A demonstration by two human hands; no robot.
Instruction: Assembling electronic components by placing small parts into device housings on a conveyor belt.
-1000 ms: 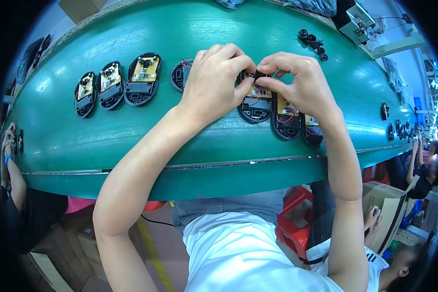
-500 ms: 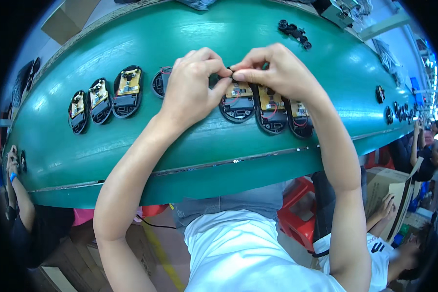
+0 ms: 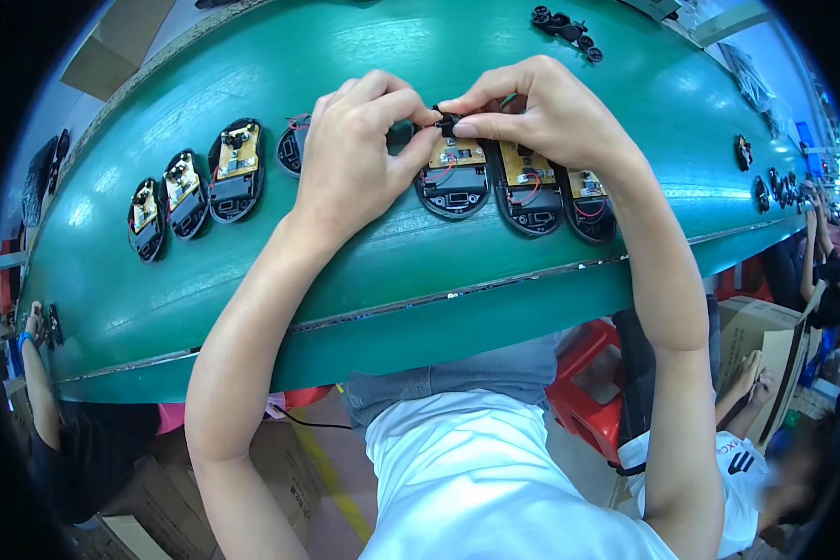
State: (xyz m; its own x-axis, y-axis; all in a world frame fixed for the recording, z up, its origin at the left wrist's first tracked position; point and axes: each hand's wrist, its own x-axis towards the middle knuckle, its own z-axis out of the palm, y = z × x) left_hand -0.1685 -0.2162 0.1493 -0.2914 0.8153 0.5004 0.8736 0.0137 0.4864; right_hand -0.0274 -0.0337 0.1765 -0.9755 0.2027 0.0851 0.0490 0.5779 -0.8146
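Head view: three open black shells (image 3: 188, 191) are lying side by side, likely for easy reach. The left hand (image 3: 357, 140) and right hand (image 3: 553, 117) are pinching what looks like a small black part (image 3: 447, 123) from both sides, probably keeping it steady at the top of a wired shell (image 3: 454, 177). The green table (image 3: 280, 252) is shining, and a red stool (image 3: 583, 420) is standing lower right.

Elbows (image 3: 217, 434) bent on either side of the torso (image 3: 476, 485), the forearms (image 3: 263, 289) slant inward ahead of it; beyond it, left hand (image 3: 359, 131) and right hand (image 3: 555, 117) nearly meet, each with thumb (image 3: 497, 125) and forefinger (image 3: 481, 90) pinched.
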